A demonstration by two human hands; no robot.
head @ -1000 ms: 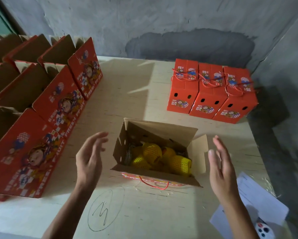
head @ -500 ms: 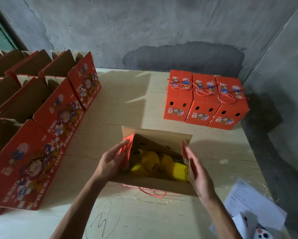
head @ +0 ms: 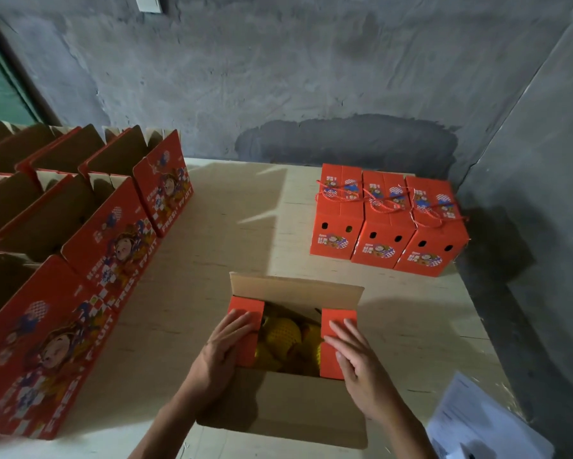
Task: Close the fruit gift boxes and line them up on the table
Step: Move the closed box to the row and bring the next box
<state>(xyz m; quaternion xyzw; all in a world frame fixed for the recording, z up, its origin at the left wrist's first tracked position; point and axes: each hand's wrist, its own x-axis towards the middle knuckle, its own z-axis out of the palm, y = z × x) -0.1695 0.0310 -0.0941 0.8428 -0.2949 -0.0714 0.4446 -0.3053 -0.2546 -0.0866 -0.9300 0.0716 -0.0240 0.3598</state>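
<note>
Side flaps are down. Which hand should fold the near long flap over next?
Judging by position, the right hand: it lies close to the near flap, while the left hand can keep pressing the left side flap.

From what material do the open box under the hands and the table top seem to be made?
The open box: likely cardboard, matte brown inside, printed orange outside; its flaps fold along creases. The table top: apparently pale unfinished wood or plywood, with faint grain lines and dull surface.
</note>
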